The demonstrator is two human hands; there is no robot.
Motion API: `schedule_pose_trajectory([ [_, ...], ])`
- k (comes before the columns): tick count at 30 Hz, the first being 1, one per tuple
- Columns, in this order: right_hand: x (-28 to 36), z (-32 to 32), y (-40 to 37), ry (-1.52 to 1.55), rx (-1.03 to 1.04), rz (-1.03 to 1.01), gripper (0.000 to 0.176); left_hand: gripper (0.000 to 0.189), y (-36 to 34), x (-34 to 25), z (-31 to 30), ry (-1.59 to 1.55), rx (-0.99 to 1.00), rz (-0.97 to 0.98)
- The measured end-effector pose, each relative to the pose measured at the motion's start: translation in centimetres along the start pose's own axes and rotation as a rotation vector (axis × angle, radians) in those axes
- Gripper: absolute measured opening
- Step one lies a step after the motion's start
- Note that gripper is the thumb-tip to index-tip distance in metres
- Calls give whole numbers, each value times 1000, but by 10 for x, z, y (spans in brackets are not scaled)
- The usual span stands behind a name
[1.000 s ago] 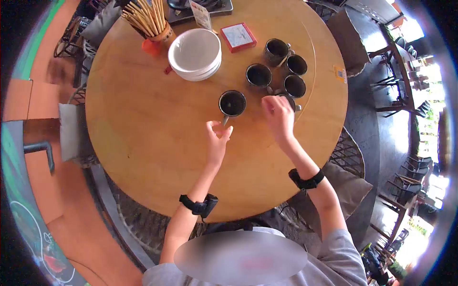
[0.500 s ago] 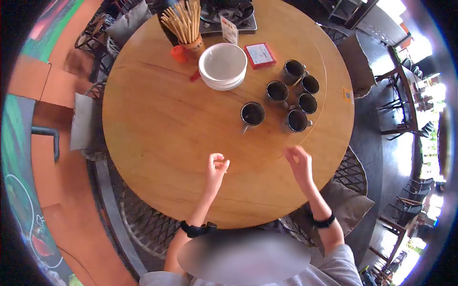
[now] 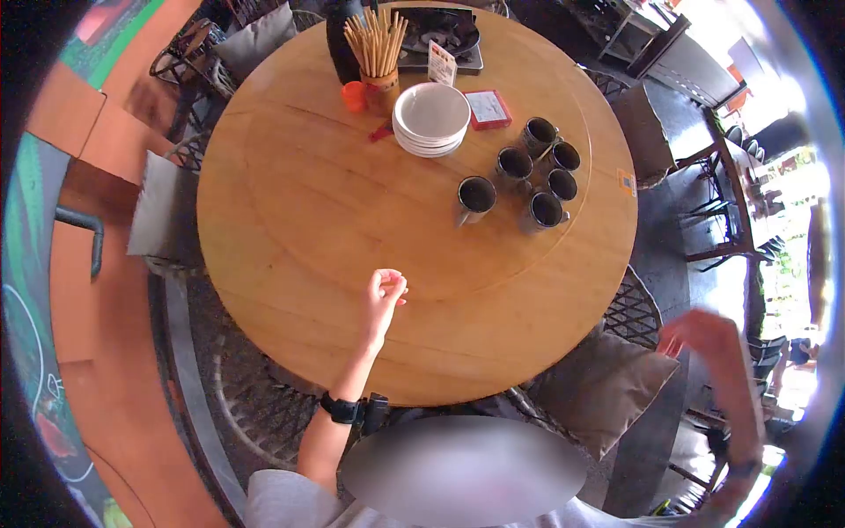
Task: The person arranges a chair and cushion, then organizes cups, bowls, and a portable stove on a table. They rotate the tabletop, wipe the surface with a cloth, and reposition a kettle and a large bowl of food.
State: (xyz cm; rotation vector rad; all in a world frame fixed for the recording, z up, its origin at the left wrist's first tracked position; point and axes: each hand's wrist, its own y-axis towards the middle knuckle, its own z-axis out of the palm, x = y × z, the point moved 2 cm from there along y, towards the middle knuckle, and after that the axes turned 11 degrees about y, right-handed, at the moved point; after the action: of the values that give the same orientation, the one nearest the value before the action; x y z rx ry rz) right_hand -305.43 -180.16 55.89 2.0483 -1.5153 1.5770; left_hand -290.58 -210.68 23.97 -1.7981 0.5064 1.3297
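My left hand [image 3: 387, 288] hovers above the near part of the round wooden table [image 3: 290, 220]. Its fingers are loosely curled, with a gap to the thumb, and nothing shows in it. My right hand [image 3: 704, 334] is raised out past the table's right edge, over a grey chair cushion [image 3: 607, 383]. Motion blurs its fingers, so I cannot make out whether they hold anything. Several dark mugs [image 3: 546, 209] stand grouped on the right side of the table. The nearest to my left hand is a single mug [image 3: 476, 195] slightly apart from the others.
Stacked white plates [image 3: 432, 114] stand toward the back, beside a red-framed card [image 3: 488, 109]. Behind are a holder of chopsticks [image 3: 378, 88], an orange cup [image 3: 354, 96], a small upright sign [image 3: 442, 64] and a black pan [image 3: 444, 35]. Cushioned chairs [image 3: 167, 211] surround the table.
My right hand has swung from above the table out to the right, beyond its edge. My left hand stays above the table, loosely curled. The camera view has shifted slightly.
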Motion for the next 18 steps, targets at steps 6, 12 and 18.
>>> schedule_pose_trajectory([
  [6,73,19,124,122,220,-167,23,16,-26,-28,-34,-70,-27,-26],
  [12,15,88,312,552,557,156,40,20,-72,-102,-104,118,-66,-18],
  [18,-25,170,415,732,308,356,79,15,-41,-152,-132,227,-134,-18],
])
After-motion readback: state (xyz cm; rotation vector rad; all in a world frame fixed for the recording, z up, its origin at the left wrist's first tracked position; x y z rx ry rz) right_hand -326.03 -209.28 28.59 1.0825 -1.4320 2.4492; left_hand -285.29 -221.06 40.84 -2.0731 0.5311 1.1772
